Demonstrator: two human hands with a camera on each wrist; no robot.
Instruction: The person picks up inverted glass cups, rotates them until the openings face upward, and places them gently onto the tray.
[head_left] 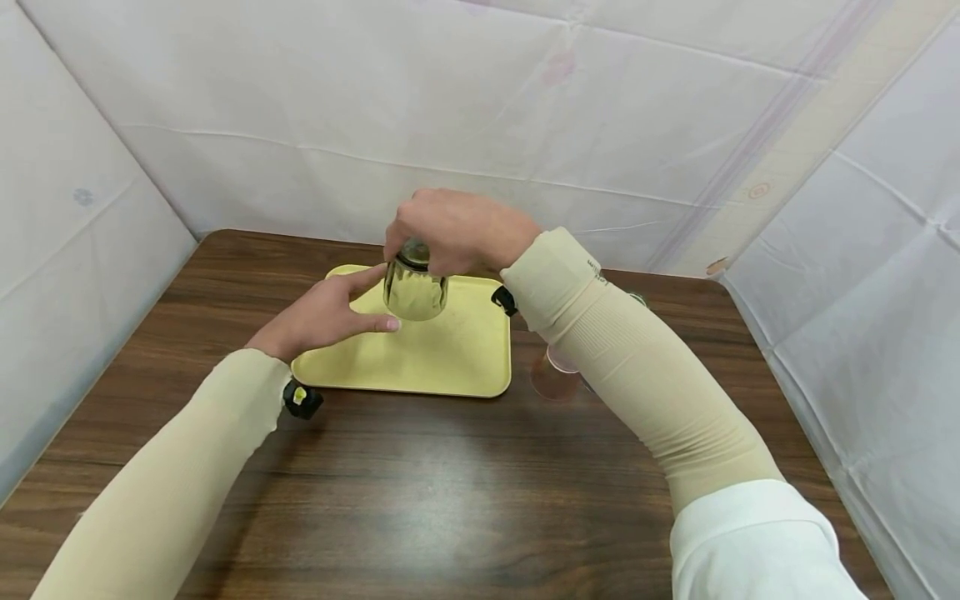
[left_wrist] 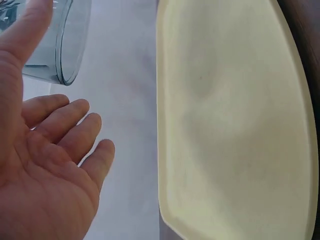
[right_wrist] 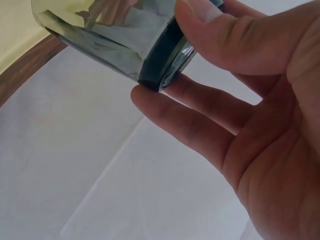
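Note:
A clear drinking glass point(head_left: 415, 293) hangs mouth down above the yellow tray point(head_left: 457, 358). My right hand point(head_left: 414, 252) grips its thick base from above; in the right wrist view the thumb and fingers of the right hand point(right_wrist: 167, 55) pinch the base of the glass point(right_wrist: 110, 35). My left hand point(head_left: 377, 298) is open beside the glass, with index finger and thumb stretched toward its left side. In the left wrist view the left hand point(left_wrist: 60, 85) shows a flat palm, the thumb against the glass point(left_wrist: 62, 42) near its rim, and the tray point(left_wrist: 235, 125) to the right.
The tray lies on a dark wooden table point(head_left: 420, 483) walled in by white cloth on three sides. A pinkish cup point(head_left: 555, 377) stands just right of the tray, partly hidden behind my right forearm.

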